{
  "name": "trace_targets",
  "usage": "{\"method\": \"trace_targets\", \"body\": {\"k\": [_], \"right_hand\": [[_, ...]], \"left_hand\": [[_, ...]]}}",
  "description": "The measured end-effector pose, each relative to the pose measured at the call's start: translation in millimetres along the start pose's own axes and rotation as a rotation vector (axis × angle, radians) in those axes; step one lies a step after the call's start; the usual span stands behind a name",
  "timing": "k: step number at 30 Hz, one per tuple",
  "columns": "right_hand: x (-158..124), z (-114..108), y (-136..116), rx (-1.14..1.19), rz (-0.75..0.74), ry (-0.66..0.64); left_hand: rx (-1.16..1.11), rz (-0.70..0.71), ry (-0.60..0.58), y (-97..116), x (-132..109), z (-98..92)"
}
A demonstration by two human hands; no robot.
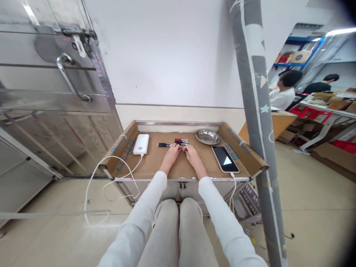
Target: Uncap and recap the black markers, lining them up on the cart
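Observation:
My left hand (173, 151) and my right hand (190, 151) are close together over the middle of a cardboard-lined table top (155, 163). The fingers of both are curled in, with the fingertips almost meeting. What they hold, if anything, is hidden by the fingers. Just beyond them lie a red pen (178, 139) and black pens (182, 142), side by side. More black pens (163, 145) lie to the left of my left hand, their ends near its fingers.
A white power bank (141, 144) with a white cable sits at the left. On the right are a round metal dish (207, 136) and a phone (225, 159) on a cable. Raised cardboard flaps edge both sides. A grey wrapped pole (258, 96) stands at the right; co-workers sit beyond.

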State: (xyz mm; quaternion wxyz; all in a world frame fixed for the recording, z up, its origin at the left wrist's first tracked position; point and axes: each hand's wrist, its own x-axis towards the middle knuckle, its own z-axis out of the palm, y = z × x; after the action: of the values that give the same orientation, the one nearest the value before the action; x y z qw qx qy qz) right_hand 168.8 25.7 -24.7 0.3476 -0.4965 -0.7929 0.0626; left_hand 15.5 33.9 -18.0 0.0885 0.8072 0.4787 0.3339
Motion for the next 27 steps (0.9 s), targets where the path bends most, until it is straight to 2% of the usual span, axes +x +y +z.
{"method": "trace_targets", "body": {"k": [7, 12, 16, 24, 27], "right_hand": [[1.0, 4.1, 0.6, -0.034, 0.017, 0.041], [-0.8, 5.1, 0.3, -0.129, 0.052, 0.050], [-3.0, -2.2, -7.6, -0.221, 0.100, 0.086], [-6.3, -14.9, -17.0, -0.361, 0.247, 0.169], [-7.8, -15.5, -16.1, -0.380, 0.295, 0.186]], "left_hand": [[-0.113, 0.043, -0.004, 0.0, 1.1, 0.8], [0.053, 0.033, 0.050, -0.9, 1.0, 4.0], [0.170, 0.051, 0.012, -0.8, 0.6, 4.2], [0.222, 0.090, -0.064, 8.6, -5.7, -4.1], [0.212, 0.090, -0.037, 10.7, -9.2, -6.1]]}}
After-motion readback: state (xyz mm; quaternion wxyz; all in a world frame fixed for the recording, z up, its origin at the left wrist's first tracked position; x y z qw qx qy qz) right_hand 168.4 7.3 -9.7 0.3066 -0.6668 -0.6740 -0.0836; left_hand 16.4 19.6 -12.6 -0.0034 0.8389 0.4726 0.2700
